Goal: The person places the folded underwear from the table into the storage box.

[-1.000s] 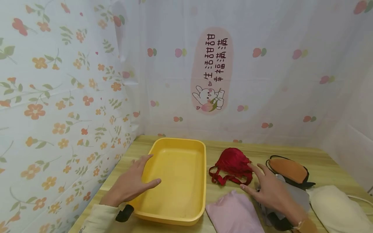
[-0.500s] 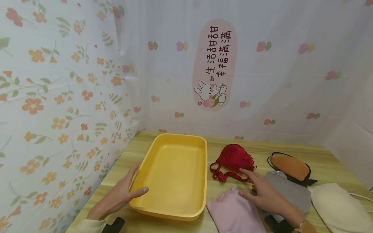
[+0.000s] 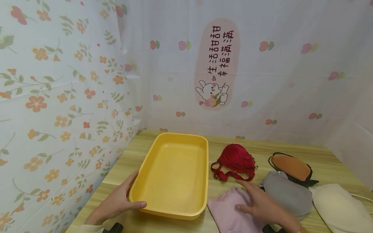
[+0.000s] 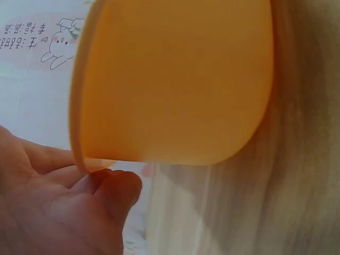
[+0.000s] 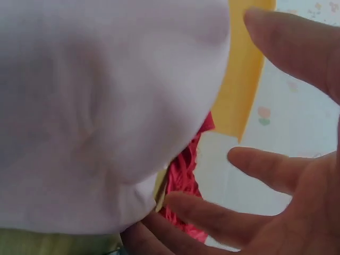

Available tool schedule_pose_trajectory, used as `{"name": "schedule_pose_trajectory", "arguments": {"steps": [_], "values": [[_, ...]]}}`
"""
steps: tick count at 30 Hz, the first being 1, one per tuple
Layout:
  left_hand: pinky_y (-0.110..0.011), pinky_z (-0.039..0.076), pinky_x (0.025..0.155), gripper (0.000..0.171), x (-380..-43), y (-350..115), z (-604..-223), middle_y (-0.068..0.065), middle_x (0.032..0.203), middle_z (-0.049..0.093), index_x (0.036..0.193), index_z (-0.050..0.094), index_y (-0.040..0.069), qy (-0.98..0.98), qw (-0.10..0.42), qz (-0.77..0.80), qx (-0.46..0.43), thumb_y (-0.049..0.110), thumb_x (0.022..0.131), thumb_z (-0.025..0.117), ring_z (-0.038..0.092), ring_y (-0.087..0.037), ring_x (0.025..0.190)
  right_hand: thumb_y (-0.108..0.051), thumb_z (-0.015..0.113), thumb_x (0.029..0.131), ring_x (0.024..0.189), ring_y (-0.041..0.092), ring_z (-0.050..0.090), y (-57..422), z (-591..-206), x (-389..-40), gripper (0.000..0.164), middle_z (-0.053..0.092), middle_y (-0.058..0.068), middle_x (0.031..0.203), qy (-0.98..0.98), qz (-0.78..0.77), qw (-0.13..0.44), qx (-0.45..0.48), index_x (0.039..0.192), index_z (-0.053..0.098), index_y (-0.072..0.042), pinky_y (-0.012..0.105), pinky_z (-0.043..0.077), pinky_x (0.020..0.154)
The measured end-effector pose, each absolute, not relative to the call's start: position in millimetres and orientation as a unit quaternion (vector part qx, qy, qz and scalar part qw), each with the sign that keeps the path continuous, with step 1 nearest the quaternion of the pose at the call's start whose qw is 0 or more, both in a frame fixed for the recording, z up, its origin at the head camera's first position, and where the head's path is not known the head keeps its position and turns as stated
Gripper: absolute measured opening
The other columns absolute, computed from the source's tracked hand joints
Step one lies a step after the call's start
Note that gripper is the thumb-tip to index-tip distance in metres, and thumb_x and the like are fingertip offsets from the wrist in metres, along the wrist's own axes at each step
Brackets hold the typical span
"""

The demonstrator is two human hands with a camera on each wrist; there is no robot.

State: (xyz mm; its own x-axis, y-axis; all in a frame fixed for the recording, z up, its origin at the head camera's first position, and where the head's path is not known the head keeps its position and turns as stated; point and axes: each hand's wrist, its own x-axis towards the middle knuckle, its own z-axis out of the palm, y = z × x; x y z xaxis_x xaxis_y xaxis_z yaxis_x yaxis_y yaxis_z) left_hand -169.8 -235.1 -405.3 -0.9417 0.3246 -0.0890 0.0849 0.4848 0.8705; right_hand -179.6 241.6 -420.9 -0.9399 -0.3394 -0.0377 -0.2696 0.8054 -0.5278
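A yellow plastic tray (image 3: 175,174) lies on the table left of centre, with nothing inside. My left hand (image 3: 115,204) grips its near left corner. The thumb is on the near rim and the fingers reach along the outer left wall. In the left wrist view, the tray rim passes between the thumb and fingers of that hand (image 4: 64,207). Over a lilac folded cloth item (image 3: 228,210), my right hand (image 3: 259,205) is spread. In the right wrist view, its lowest finger meets the edge of the lilac fabric (image 5: 117,106), while the other fingers and thumb stand apart from it.
Behind the lilac item lies a red bra (image 3: 234,161) with loose straps. To the right are a grey padded item (image 3: 288,194), an orange-brown one with black cords (image 3: 291,166) and a cream one (image 3: 341,207). Patterned curtains (image 3: 73,97) enclose the wooden table (image 3: 309,149).
My left hand has come down from over the tray's left side to its near corner and taken hold. My right hand has moved from beside the red bra nearer to me, over the lilac item.
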Motion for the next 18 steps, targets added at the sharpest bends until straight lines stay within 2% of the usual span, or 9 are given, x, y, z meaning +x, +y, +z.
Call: {"name": "schedule_pose_trajectory", "arguments": {"steps": [3, 10, 18], "values": [[-0.014, 0.043, 0.096, 0.114, -170.6, -234.7, -410.0, -0.027, 0.163, 0.025, 0.161, 0.009, 0.004, 0.872, 0.098, 0.465, 0.119, 0.03, 0.079, 0.084, 0.047, -0.034, 0.136, -0.049, 0.084, 0.076, 0.128, 0.046, 0.051, 241.0, -425.6, -179.0, 0.088, 0.054, 0.022, 0.143, 0.948, -0.268, 0.081, -0.154, 0.146, 0.048, -0.009, 0.069, 0.045, 0.097], [-0.016, 0.044, 0.097, 0.119, -171.2, -232.8, -417.6, -0.028, 0.161, 0.029, 0.159, 0.011, -0.002, 0.877, 0.071, 0.458, 0.122, 0.026, 0.073, 0.088, 0.05, -0.034, 0.133, -0.046, 0.083, 0.078, 0.122, 0.043, 0.054, 240.5, -428.6, -179.6, 0.073, 0.061, 0.018, 0.135, 0.946, -0.259, 0.095, -0.173, 0.135, 0.058, -0.007, 0.068, 0.046, 0.095], [-0.017, 0.047, 0.094, 0.118, -168.3, -230.0, -416.1, -0.029, 0.159, 0.032, 0.159, 0.012, -0.003, 0.871, 0.07, 0.474, 0.11, 0.026, 0.074, 0.088, 0.054, -0.028, 0.126, -0.041, 0.089, 0.072, 0.103, 0.025, 0.062, 236.2, -432.4, -184.5, 0.066, 0.071, 0.006, 0.114, 0.95, -0.262, 0.088, -0.143, 0.124, 0.064, -0.011, 0.047, 0.053, 0.083]]}}
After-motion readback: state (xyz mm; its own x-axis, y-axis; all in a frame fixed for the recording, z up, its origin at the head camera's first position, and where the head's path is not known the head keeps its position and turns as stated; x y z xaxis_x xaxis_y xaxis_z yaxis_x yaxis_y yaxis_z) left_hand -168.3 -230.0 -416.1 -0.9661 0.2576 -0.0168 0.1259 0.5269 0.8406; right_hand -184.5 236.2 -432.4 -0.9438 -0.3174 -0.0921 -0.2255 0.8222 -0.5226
